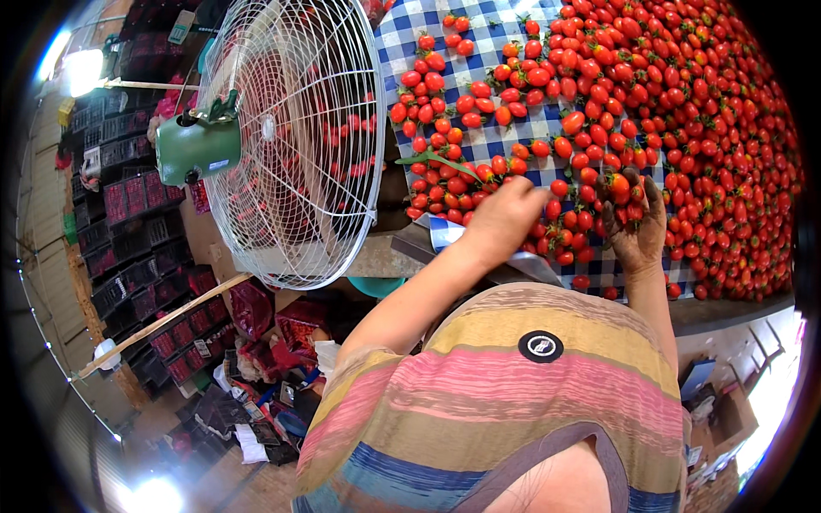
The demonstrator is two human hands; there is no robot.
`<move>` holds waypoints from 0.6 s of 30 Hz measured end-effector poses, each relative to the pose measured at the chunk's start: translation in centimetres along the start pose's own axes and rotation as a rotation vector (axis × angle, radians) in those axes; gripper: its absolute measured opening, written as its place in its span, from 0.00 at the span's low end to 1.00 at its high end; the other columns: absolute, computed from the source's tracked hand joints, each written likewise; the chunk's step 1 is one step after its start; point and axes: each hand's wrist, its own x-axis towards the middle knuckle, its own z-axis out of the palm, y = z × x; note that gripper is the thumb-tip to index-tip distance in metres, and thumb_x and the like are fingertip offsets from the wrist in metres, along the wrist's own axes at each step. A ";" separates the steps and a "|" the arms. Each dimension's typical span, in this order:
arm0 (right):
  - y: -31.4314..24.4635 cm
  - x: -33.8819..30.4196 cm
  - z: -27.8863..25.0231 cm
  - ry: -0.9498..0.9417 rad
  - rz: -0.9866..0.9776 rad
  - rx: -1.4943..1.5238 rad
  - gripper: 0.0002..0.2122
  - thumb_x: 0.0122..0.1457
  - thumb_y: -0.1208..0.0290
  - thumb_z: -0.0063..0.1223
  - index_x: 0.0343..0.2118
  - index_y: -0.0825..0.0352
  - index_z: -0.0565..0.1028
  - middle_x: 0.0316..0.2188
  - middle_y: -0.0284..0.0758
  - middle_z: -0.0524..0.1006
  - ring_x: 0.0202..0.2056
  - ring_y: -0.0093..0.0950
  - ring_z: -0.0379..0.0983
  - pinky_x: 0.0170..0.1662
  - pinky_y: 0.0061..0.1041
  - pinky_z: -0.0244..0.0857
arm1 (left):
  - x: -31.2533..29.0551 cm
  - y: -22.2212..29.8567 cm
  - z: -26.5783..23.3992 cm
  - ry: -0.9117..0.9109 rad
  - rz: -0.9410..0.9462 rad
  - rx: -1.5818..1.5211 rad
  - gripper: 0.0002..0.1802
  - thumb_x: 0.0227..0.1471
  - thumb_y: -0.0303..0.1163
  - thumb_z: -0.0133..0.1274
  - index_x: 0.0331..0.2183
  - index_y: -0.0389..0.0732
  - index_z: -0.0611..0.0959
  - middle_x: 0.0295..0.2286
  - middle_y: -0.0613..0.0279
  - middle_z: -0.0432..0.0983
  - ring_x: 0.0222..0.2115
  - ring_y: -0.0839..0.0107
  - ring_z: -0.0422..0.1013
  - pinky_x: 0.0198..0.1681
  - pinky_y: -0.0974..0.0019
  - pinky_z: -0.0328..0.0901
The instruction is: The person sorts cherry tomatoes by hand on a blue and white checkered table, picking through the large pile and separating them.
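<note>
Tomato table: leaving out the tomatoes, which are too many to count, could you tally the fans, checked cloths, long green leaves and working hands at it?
Big wire-caged fan: 1
Blue-and-white checked cloth: 1
Long green leaf: 1
Hands, the left hand and the right hand: 2
Total: 5

Bright light near stacked dark crates

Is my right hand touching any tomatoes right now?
Touching: the head view shows several red tomatoes cupped in the right hand, directly against it.
</note>
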 end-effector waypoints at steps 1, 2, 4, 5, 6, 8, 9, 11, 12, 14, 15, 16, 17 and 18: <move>0.0 0.1 -0.1 0.017 -0.002 0.003 0.18 0.67 0.57 0.50 0.51 0.66 0.75 0.54 0.49 0.74 0.57 0.46 0.71 0.48 0.41 0.78 | 0.1 -0.7 -0.9 0.038 -0.056 -0.031 0.13 0.52 0.24 0.56 0.41 0.41 0.80 0.35 0.52 0.74 0.38 0.53 0.73 0.40 0.54 0.71; -0.1 0.0 0.0 0.017 -0.001 -0.008 0.18 0.67 0.57 0.50 0.51 0.66 0.75 0.54 0.48 0.75 0.57 0.46 0.71 0.48 0.40 0.78 | 0.9 -1.6 -2.6 0.108 -0.102 0.003 0.13 0.53 0.25 0.57 0.42 0.40 0.80 0.36 0.50 0.74 0.39 0.51 0.73 0.41 0.54 0.70; 0.0 0.0 0.0 0.011 0.007 -0.032 0.18 0.67 0.58 0.50 0.51 0.65 0.75 0.54 0.46 0.75 0.57 0.45 0.72 0.47 0.40 0.79 | 2.8 -4.1 -5.3 0.259 -0.182 0.031 0.10 0.57 0.26 0.53 0.42 0.37 0.77 0.36 0.46 0.72 0.37 0.45 0.73 0.39 0.49 0.70; 0.2 0.2 0.2 0.008 0.015 -0.034 0.17 0.67 0.58 0.50 0.51 0.65 0.75 0.53 0.45 0.75 0.57 0.45 0.72 0.47 0.40 0.78 | 3.2 -6.4 -5.8 0.258 -0.195 0.131 0.12 0.57 0.28 0.55 0.43 0.38 0.77 0.37 0.45 0.73 0.37 0.45 0.74 0.40 0.49 0.71; 0.3 0.2 0.2 0.008 0.017 -0.033 0.17 0.67 0.58 0.50 0.51 0.65 0.75 0.53 0.45 0.75 0.57 0.45 0.72 0.47 0.40 0.78 | 3.9 -7.2 -6.5 0.163 -0.253 0.196 0.13 0.55 0.29 0.56 0.43 0.39 0.78 0.37 0.45 0.73 0.37 0.45 0.74 0.40 0.48 0.71; 0.1 0.2 0.1 0.003 0.010 -0.021 0.17 0.67 0.58 0.50 0.51 0.66 0.75 0.53 0.46 0.75 0.57 0.45 0.72 0.47 0.41 0.78 | 4.4 -7.1 -6.7 0.068 -0.255 0.232 0.13 0.54 0.29 0.57 0.43 0.40 0.78 0.36 0.47 0.73 0.36 0.45 0.75 0.40 0.48 0.71; -0.1 0.2 -0.1 -0.002 0.002 -0.010 0.17 0.67 0.59 0.50 0.51 0.66 0.75 0.54 0.46 0.75 0.57 0.45 0.72 0.48 0.41 0.78 | 4.6 -6.7 -6.7 0.033 -0.252 0.247 0.12 0.54 0.29 0.57 0.42 0.40 0.79 0.36 0.47 0.73 0.36 0.45 0.75 0.39 0.47 0.71; -0.4 0.0 -0.1 -0.032 -0.020 0.005 0.17 0.67 0.59 0.49 0.51 0.66 0.75 0.54 0.47 0.75 0.57 0.45 0.72 0.48 0.42 0.78 | 4.7 -6.3 -6.8 0.071 -0.233 0.229 0.11 0.54 0.28 0.57 0.41 0.40 0.79 0.35 0.48 0.73 0.35 0.45 0.75 0.39 0.47 0.71; -0.5 -0.1 0.1 -0.058 -0.034 0.009 0.17 0.67 0.59 0.49 0.50 0.66 0.75 0.54 0.48 0.75 0.57 0.45 0.72 0.49 0.42 0.77 | 4.8 -6.0 -6.8 0.089 -0.222 0.219 0.11 0.54 0.28 0.57 0.41 0.39 0.79 0.35 0.48 0.73 0.35 0.45 0.75 0.39 0.47 0.72; -0.7 -0.1 0.3 -0.104 -0.048 0.016 0.16 0.67 0.60 0.48 0.50 0.67 0.75 0.53 0.48 0.75 0.57 0.47 0.72 0.50 0.42 0.77 | 4.7 -4.4 -5.6 0.090 -0.142 0.122 0.12 0.52 0.29 0.59 0.40 0.40 0.80 0.35 0.50 0.74 0.36 0.48 0.75 0.40 0.50 0.72; -0.6 0.0 0.3 -0.087 -0.045 0.011 0.17 0.67 0.60 0.48 0.50 0.67 0.75 0.53 0.48 0.75 0.56 0.47 0.72 0.50 0.42 0.77 | 4.9 -3.4 -4.6 0.079 -0.104 0.121 0.13 0.51 0.30 0.60 0.41 0.40 0.81 0.35 0.52 0.75 0.37 0.50 0.74 0.40 0.52 0.71; -0.6 0.1 0.3 -0.069 -0.042 0.006 0.17 0.67 0.60 0.49 0.50 0.67 0.75 0.53 0.48 0.76 0.56 0.47 0.72 0.50 0.42 0.77 | 5.0 -2.4 -3.6 -0.006 -0.057 0.262 0.14 0.50 0.30 0.61 0.40 0.42 0.81 0.36 0.53 0.75 0.37 0.51 0.75 0.40 0.52 0.72; -0.7 0.4 0.5 -0.061 -0.041 -0.003 0.17 0.67 0.60 0.49 0.50 0.68 0.75 0.52 0.49 0.76 0.56 0.47 0.72 0.51 0.42 0.77 | 4.9 -2.2 -2.2 -0.031 -0.038 0.314 0.15 0.48 0.31 0.63 0.39 0.42 0.80 0.36 0.52 0.74 0.37 0.51 0.75 0.39 0.51 0.72; -0.9 0.7 -0.2 -0.014 -0.047 -0.039 0.17 0.67 0.60 0.50 0.50 0.69 0.75 0.53 0.48 0.76 0.56 0.47 0.72 0.52 0.43 0.76 | 5.3 -2.3 -1.5 -0.037 -0.028 0.308 0.14 0.48 0.31 0.62 0.39 0.42 0.80 0.36 0.52 0.73 0.37 0.52 0.75 0.38 0.52 0.73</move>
